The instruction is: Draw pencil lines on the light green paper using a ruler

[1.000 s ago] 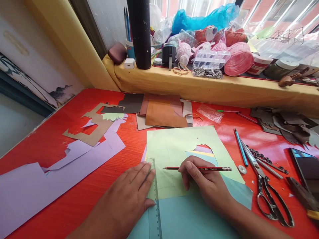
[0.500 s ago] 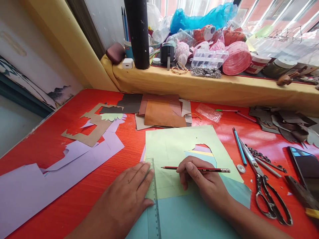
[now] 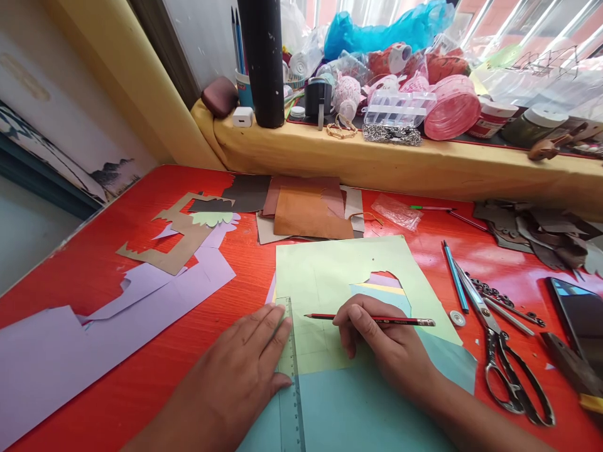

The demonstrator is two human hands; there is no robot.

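My left hand (image 3: 240,370) lies flat with fingers stretched out, pressing a clear green ruler (image 3: 289,383) onto a light green sheet of paper (image 3: 330,276). My right hand (image 3: 381,342) is closed around a red pencil (image 3: 372,319), which lies nearly level with its tip pointing left, just right of the ruler. The green sheet has a jagged hole cut near its right side, and it overlaps a teal sheet (image 3: 358,408) at the near edge.
Large metal scissors (image 3: 504,358), a blue pencil (image 3: 455,276) and a phone (image 3: 577,317) lie to the right on the red table (image 3: 94,263). Purple paper (image 3: 94,333), cardboard offcuts (image 3: 179,235) and brown sheets (image 3: 311,213) lie left and behind. A cluttered yellow sill (image 3: 377,160) runs along the back.
The pencil and my right hand have crept slightly left toward the ruler. My left hand stays flat on the ruler.
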